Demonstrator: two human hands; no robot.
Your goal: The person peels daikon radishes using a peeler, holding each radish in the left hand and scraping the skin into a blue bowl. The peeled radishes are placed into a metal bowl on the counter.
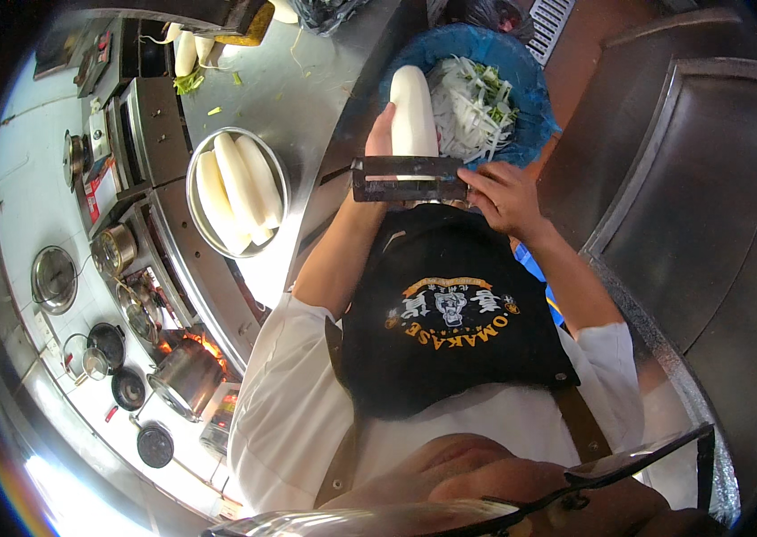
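Observation:
My left hand holds a peeled white radish, with the thumb along its side. The radish points away from me, and its near end lies under a dark, wide-framed peeler. My right hand grips the right end of this tool. Behind and to the right is a bin lined with blue plastic. White peel strips and bits of green leaf lie in it. On the left, several peeled radishes rest in a round metal bowl.
The bowl stands on a steel worktable. Leafy radishes and a black plastic bag are at its far end. Left, flames burn beside a large pot; pans hang on the wall. Steel cabinet panels flank my right side.

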